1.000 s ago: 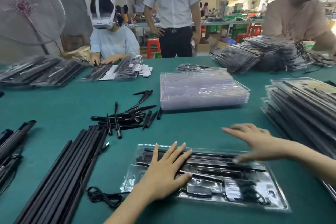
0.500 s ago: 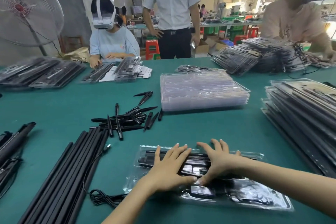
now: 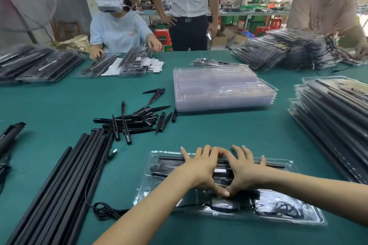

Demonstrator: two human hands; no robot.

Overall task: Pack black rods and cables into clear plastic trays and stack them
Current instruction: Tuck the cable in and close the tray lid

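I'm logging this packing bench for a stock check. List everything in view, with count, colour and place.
filled tray: one, clear, front centre under the hands
long rods: a bundle, black, front left
short pointed pieces: a loose pile, black, left of centre
cable: one coil, black, beside the long rods
empty trays: one stack, clear, centre
packed trays: one stack, dark contents, right edge
table: one, green cover
fan: one, far left
other people: three, far side
left hand: flat on the filled tray
right hand: flat on the filled tray
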